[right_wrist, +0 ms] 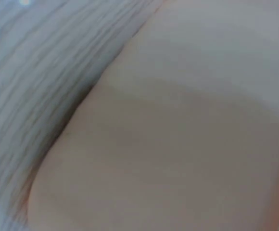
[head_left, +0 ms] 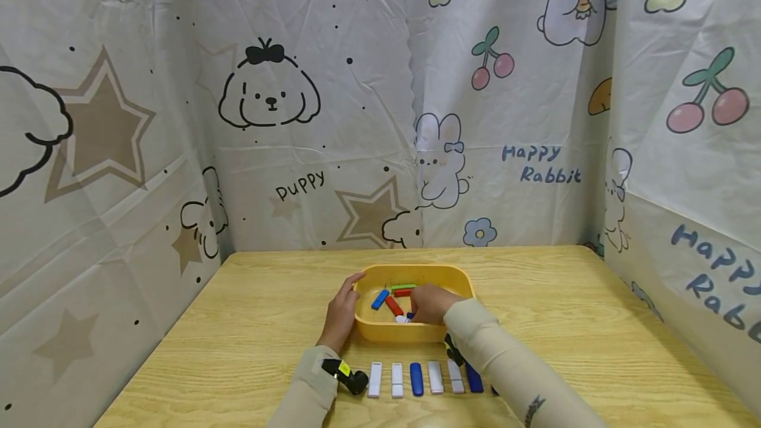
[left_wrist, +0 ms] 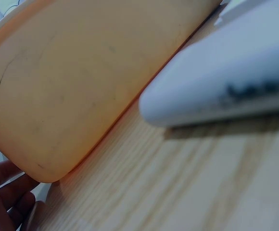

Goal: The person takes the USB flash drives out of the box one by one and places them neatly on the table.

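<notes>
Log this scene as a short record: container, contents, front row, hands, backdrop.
Container: yellow bin on a wooden table
Contents: include a blue block, two red blocks, a green strip
Front row: from left, two white pieces, a blue piece, two more white, a dark blue piece; the rest is partly hidden by the right sleeve
Left hand: touches the bin's left end
Right hand: inside the bin, its grip unclear
Backdrop: cloth with cartoon prints
</notes>
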### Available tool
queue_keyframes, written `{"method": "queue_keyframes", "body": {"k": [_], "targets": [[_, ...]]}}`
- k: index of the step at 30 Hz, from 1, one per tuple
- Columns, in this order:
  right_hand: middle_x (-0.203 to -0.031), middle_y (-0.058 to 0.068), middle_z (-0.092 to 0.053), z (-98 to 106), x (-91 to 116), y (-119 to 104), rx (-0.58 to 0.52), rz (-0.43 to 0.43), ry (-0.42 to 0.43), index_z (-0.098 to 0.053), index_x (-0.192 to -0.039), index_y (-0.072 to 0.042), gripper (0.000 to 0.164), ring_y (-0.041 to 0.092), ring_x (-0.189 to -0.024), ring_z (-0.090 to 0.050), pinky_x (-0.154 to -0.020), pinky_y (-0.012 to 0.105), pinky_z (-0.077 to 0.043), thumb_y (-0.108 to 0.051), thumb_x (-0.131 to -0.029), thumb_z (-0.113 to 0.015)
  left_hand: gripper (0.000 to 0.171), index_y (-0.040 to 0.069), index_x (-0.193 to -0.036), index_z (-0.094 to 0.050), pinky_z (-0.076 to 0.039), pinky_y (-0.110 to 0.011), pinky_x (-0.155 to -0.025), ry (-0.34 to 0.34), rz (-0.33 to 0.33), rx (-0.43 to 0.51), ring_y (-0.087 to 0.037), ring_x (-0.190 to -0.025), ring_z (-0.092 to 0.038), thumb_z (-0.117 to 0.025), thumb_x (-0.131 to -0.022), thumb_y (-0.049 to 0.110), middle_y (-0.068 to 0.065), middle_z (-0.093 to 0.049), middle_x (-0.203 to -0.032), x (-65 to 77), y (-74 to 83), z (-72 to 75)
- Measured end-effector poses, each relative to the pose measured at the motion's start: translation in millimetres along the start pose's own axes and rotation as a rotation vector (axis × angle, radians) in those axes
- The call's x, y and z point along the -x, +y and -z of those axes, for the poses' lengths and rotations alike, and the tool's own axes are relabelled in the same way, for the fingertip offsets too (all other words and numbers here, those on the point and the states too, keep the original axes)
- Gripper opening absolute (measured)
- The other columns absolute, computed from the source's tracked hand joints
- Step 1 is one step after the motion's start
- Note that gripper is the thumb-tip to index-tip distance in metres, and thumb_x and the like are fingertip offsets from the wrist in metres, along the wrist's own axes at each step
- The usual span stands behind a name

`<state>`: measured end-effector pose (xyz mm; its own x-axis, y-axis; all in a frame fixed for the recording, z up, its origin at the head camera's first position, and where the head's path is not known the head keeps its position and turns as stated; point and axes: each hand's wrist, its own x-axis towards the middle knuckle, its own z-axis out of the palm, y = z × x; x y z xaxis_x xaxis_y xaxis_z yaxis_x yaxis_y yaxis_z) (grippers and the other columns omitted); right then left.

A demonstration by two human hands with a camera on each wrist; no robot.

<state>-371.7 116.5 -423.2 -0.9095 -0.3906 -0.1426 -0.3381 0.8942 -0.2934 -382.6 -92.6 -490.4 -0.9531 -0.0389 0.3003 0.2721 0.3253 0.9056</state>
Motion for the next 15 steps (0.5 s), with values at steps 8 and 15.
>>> {"method": "queue_keyframes", "body": {"k": [8, 15], "targets": [[-0.059, -0.004, -0.053, -0.5, 1.0, -1.3, 0.027, 0.008, 0.021, -0.066, -0.068, -0.011, 0.024, 0.013, -0.055, -0.049, -0.051, 0.024, -0.039, -0.028, -0.079, -0.078, 0.041, 0.027, -0.134, -0.055, -0.029, -0.051, -0.11, -0.002, 0.004, 0.006, -0.026, -0.135, -0.04, -0.04, -0.097, 0.015, -0.002, -0.049, -0.143, 0.7, -1.4, 0.3], [-0.06, -0.005, -0.055, -1.2, 2.4, -1.1, 0.043, 0.022, 0.064, -0.065, -0.068, -0.012, 0.022, 0.012, -0.054, -0.049, -0.05, 0.024, -0.04, -0.024, -0.079, -0.079, 0.041, 0.024, -0.134, -0.056, -0.029, -0.052, -0.11, -0.001, -0.006, 0.005, -0.027, -0.135, -0.04, -0.04, -0.096, 0.014, -0.004, -0.05, -0.143, -0.2, -0.5, 0.4]]}}
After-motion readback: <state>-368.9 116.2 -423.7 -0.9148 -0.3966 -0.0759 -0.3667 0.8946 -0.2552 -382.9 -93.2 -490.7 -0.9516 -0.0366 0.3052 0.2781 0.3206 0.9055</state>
